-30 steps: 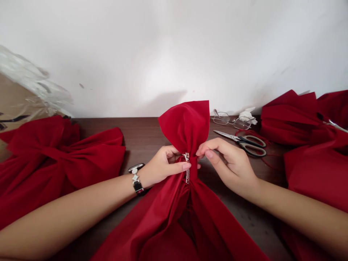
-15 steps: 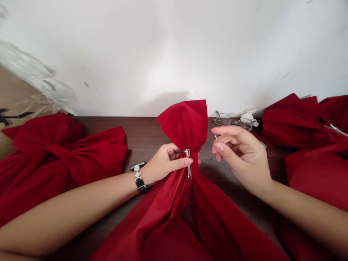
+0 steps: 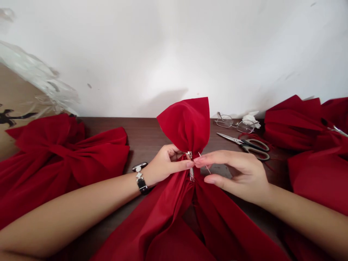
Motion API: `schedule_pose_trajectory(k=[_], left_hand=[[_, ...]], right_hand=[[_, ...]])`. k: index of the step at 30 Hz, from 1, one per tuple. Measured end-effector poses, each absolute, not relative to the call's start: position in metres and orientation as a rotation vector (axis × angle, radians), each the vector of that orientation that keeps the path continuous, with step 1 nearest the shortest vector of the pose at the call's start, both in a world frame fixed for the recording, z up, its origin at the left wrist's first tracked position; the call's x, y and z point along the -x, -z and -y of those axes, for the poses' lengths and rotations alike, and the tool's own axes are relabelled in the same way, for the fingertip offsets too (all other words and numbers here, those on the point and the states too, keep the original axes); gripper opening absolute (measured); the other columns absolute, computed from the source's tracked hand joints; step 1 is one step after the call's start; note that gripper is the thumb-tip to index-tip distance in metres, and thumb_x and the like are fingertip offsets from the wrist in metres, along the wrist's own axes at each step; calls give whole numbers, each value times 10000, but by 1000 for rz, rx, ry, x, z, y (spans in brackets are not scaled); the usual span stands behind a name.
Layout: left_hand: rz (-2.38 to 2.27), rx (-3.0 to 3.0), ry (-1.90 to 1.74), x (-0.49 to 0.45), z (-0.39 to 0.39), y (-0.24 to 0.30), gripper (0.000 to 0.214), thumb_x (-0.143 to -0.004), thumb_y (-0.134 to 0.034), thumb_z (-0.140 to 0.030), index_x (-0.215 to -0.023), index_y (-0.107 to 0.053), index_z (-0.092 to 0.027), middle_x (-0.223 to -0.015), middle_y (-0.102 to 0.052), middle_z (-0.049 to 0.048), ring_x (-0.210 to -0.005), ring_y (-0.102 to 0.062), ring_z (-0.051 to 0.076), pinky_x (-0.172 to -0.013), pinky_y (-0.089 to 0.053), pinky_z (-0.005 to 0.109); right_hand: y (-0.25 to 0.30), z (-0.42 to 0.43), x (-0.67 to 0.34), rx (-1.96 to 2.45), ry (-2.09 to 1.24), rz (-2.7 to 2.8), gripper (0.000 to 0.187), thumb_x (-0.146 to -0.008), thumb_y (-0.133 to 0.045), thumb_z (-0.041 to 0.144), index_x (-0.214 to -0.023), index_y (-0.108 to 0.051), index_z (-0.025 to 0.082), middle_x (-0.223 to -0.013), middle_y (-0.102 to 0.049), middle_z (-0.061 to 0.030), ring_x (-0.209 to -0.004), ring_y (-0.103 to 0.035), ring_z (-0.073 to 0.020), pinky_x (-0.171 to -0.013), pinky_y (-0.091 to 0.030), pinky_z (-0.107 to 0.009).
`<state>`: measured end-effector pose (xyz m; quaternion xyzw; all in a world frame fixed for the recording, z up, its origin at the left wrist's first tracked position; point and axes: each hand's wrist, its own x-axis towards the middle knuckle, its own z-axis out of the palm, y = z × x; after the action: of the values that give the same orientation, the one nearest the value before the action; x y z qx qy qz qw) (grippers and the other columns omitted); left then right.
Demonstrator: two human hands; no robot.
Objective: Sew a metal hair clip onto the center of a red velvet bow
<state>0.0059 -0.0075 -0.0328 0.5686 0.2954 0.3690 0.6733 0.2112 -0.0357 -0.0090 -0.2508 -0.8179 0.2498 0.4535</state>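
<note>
A large red fabric bow (image 3: 187,123) stands on end in front of me, its tails spreading toward me. My left hand (image 3: 171,161) grips it at the gathered middle, the thumb pressing on a silver metal hair clip (image 3: 191,173) that lies along the knot. Close on the right, my right hand (image 3: 236,172) has its fingers around a thin sewing needle (image 3: 205,164), which slants beside the bow's centre. The index fingertip touches or nearly touches the clip. Any thread on the needle is too fine to make out.
Scissors (image 3: 244,142) lie on the dark table (image 3: 141,127) behind my right hand, near red thread. Eyeglasses (image 3: 225,121) and a crumpled tissue (image 3: 251,119) sit by the wall. More red bows lie left (image 3: 67,152) and right (image 3: 296,123). A cardboard box (image 3: 11,94) with clear plastic stands far left.
My right hand has moved left and down with the needle, from beside the bow to its middle. The scissors it was covering now show. My left hand keeps its hold.
</note>
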Motion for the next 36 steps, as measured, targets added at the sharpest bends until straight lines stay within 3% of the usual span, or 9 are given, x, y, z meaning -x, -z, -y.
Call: schedule_pose_trajectory(k=[8,28,36], left_hand=[[-570,-1131,-789,-5,8,35,344,-666,-823,-195,-942,-629,-128,-881,-746,58,-813,-696,143,-797,-525,233],[-549,-1095,-750,-5,10,33,336,-638,-826,-106,-873,-587,-131,-763,-719,6,-710,-671,103,-666,-510,170],[-602,-1141,-736,-5,11,35,371,-639,-839,-178,-895,-574,-132,-849,-736,55,-779,-698,153,-718,-528,223]], right_hand=[[10,34,-210,434,-491,2177,182,-753,-750,127,-910,-659,107,-831,-711,-79,-771,-671,-135,-724,-579,-235],[11,35,-209,385,-590,2168,143,-765,-731,102,-881,-649,86,-821,-701,-77,-786,-657,-125,-763,-558,-238],[11,37,-208,413,-558,2172,131,-772,-726,110,-876,-648,93,-811,-694,-65,-770,-647,-116,-744,-552,-224]])
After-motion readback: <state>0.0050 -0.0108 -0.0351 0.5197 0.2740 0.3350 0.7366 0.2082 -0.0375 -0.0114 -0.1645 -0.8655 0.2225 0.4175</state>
